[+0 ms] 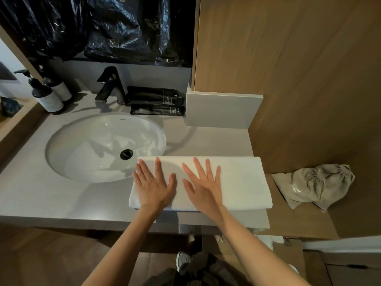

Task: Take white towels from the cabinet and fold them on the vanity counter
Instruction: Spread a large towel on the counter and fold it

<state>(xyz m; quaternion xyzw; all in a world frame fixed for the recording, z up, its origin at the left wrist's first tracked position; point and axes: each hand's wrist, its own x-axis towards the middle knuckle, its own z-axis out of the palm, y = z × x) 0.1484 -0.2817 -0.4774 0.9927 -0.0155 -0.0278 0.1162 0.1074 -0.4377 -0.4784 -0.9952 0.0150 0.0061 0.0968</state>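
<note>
Cabinet under the vanity counter (61, 205) mostly hidden. Folded white towel (241, 182) lies on counter's near right, w/ left hand (154, 185) & right hand (203, 187) pressing flat on it, fingers spread.

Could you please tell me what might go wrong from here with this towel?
The left end of the towel lies at the rim of the sink; it could get wet. Its near edge runs along the front of the counter, so a pull from the left hand or right hand might slide it off.
</note>
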